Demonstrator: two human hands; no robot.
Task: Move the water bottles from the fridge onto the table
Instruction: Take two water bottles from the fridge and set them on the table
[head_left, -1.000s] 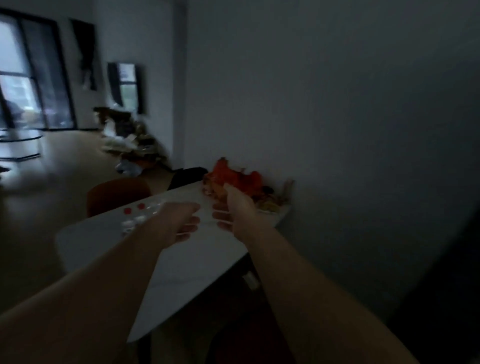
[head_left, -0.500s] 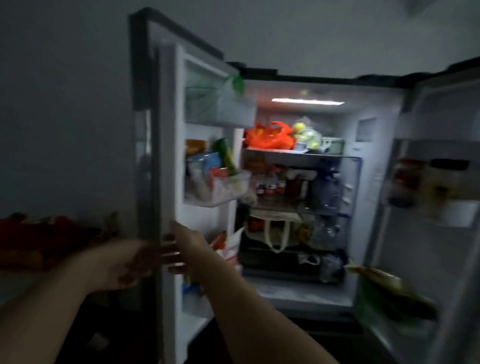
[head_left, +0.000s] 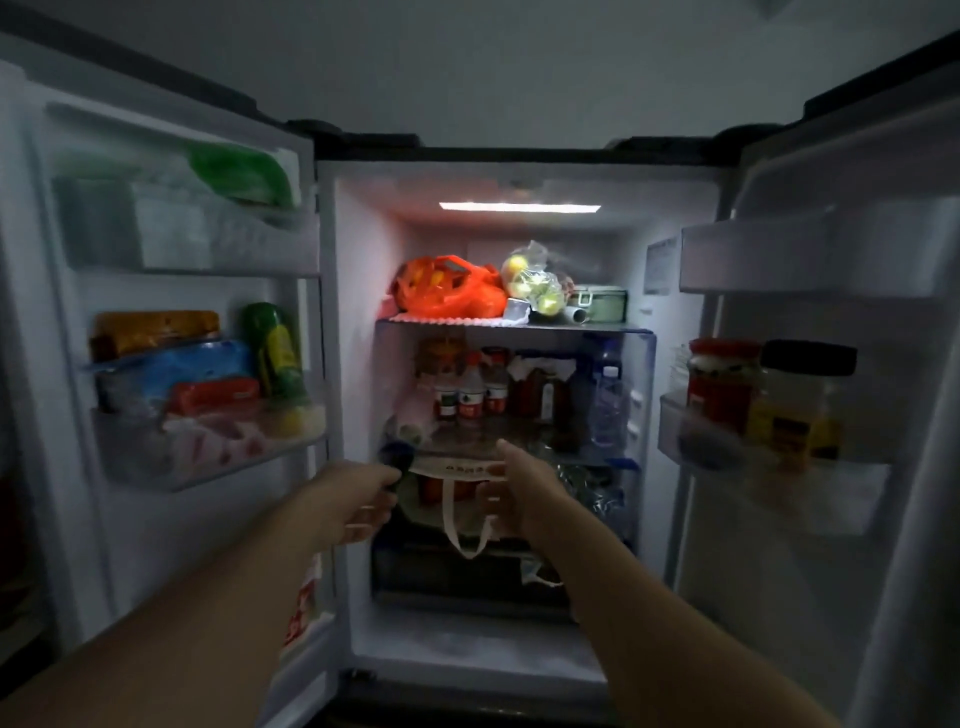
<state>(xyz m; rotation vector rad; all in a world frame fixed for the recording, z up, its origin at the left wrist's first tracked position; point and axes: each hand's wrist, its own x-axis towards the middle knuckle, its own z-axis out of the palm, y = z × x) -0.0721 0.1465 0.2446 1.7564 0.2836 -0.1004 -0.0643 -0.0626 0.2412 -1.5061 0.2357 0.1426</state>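
The fridge (head_left: 519, 654) stands open in front of me, lit inside. Three small water bottles (head_left: 470, 396) with red caps and red labels stand upright together on the middle shelf. A taller clear bottle (head_left: 608, 410) stands at that shelf's right end. My left hand (head_left: 358, 501) is stretched out just below the shelf's left corner, fingers loosely curled and holding nothing. My right hand (head_left: 519, 491) reaches in beside it, fingers apart and thumb up, a little below the bottles. Neither hand touches a bottle. The table is out of view.
An orange bag (head_left: 447, 288) and a bag of fruit (head_left: 535, 286) fill the top shelf. A cloth tote (head_left: 467, 514) sits under the bottle shelf. The left door (head_left: 171, 467) holds packets, the right door (head_left: 779, 441) holds jars (head_left: 722, 384). Dark jars (head_left: 540, 389) stand next to the bottles.
I have turned from the table to the fridge and now face it squarely. Both hands have moved from the left door's edge into the fridge opening.
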